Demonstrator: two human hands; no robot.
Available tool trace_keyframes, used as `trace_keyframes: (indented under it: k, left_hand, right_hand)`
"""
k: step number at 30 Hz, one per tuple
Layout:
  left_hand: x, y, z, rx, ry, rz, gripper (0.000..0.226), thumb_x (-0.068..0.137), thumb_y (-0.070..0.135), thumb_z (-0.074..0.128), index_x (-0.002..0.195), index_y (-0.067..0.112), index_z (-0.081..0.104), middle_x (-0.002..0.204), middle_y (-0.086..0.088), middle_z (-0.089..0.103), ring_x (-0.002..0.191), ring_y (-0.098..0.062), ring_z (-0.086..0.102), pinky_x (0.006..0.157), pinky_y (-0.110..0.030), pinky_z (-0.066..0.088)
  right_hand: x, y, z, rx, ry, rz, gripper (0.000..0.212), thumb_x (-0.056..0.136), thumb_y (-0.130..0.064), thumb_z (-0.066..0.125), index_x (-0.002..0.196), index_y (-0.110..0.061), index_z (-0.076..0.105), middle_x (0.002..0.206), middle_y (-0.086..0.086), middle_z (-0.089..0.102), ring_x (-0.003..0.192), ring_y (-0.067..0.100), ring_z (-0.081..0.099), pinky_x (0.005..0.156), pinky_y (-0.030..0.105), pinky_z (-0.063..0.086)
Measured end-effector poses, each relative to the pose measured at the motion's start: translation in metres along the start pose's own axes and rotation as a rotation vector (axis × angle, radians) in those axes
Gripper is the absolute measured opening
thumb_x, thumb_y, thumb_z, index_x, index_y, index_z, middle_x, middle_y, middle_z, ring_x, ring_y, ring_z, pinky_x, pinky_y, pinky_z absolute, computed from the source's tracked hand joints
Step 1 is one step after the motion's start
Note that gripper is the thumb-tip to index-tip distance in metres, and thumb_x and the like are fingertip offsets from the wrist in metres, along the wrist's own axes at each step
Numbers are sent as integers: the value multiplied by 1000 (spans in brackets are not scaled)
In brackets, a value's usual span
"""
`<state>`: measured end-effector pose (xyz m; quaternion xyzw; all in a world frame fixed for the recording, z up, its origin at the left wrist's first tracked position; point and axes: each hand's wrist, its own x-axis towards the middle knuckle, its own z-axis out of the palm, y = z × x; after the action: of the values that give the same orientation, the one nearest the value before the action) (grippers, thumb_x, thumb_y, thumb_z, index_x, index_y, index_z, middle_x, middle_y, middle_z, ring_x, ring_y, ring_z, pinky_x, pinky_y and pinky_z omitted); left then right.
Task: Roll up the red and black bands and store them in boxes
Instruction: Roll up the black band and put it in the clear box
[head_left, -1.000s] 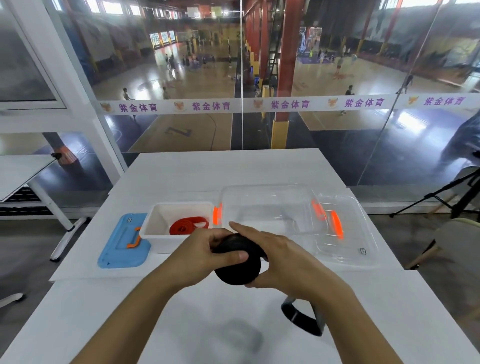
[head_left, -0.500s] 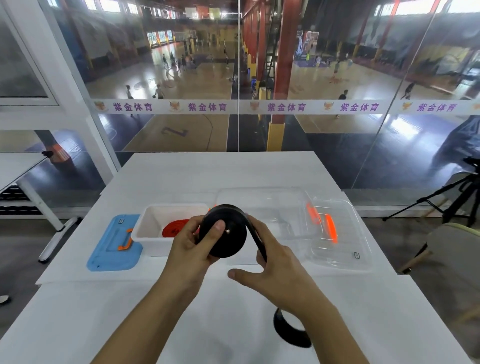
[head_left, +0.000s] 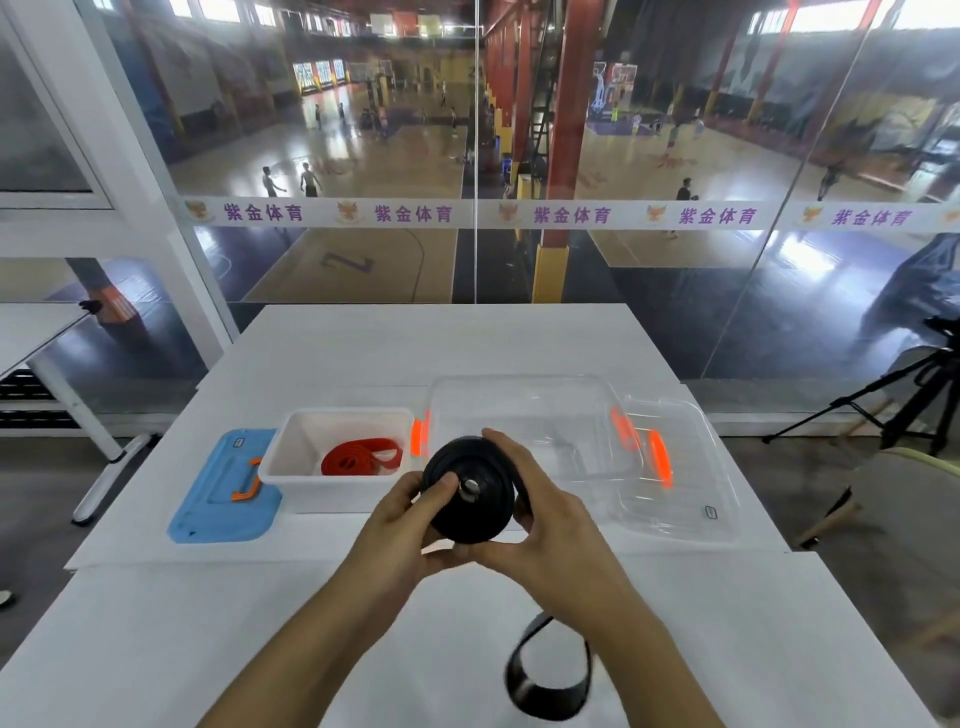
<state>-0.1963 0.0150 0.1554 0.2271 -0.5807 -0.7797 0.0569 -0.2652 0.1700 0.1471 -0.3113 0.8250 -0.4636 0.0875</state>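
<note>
Both my hands hold the black band (head_left: 470, 491) above the white table's (head_left: 467, 348) middle: left hand (head_left: 402, 525) pinching the coil's face, right hand (head_left: 540, 519) wrapped around its rim. A second ago the coil sat lower; the loose tail under my right wrist looks shorter, so rolling nears its end. The red band (head_left: 361, 457) already lies in the white box (head_left: 291, 457); the clear box (head_left: 519, 389) waits.
</note>
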Motion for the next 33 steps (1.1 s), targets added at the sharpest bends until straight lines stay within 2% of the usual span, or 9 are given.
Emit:
trace_keyframes:
  k: [5,8,11,16,23,26,28,30,33]
  left_hand:
    - [5,24,-23,373,-97,143,51,73,38,87,120,36,67,109,-1,77,103,-15,74,88,-35,60]
    - [6,36,-29,612,-274,138,37,79,31,82,114,31,74,111,5,78,110,-12,72,98,-35,55]
    - [7,39,-33,666,-280,185,24,85,21,81,109,23,77,107,3,79,107,-14,73,98,-36,56]
    - [5,30,-29,425,-129,234,19,87,17,75,104,25,79,102,-2,80,99,-18,75,76,-28,62]
    - [6,21,-12,-15,62,200,24,88,25,69,110,16,76,107,-9,79,103,-22,75,87,-42,60]
    - [8,17,-1,-165,119,154,26,95,22,64,116,9,71,110,-11,78,104,-24,75,86,-43,60]
    - [7,11,9,-255,122,110,28,98,23,61,119,7,68,111,-14,78,104,-28,75,84,-41,62]
    - [5,5,17,-290,111,63,29,99,26,59,121,7,66,111,-15,78,102,-28,76,81,-38,62]
    - [4,-2,16,-256,77,-10,33,100,27,57,125,6,62,112,-16,77,101,-33,76,79,-41,61]
  right_hand:
    - [5,-3,-24,-216,-254,-79,105,76,-30,87,147,-70,21,128,-21,64,106,11,62,97,33,55]
    - [6,-10,-27,-288,-327,-128,107,78,-25,85,148,-72,18,122,-21,64,90,2,56,89,27,54]
    - [6,-16,-28,-326,-340,-145,107,80,-27,83,149,-70,14,110,-22,60,82,-1,50,83,22,51]
    - [6,-17,-32,-204,-254,-76,99,80,-35,82,147,-70,18,95,-8,60,75,8,48,83,32,55]
    - [2,-25,-28,-47,-196,14,113,73,-48,87,144,-78,5,75,0,41,68,11,44,74,39,53]
    - [2,-22,-18,-9,-136,20,115,74,-50,86,147,-74,0,71,-10,43,67,7,46,71,30,49]
    - [5,-21,-7,54,-78,-6,117,73,-50,86,152,-67,2,88,-24,61,83,-2,60,84,20,52]
    - [7,-21,1,91,-9,-14,112,71,-47,85,152,-63,10,118,-30,65,109,-2,65,99,26,54]
    - [8,-17,-4,77,-6,4,98,70,-38,87,145,-59,26,121,-30,65,111,-1,66,97,31,56]
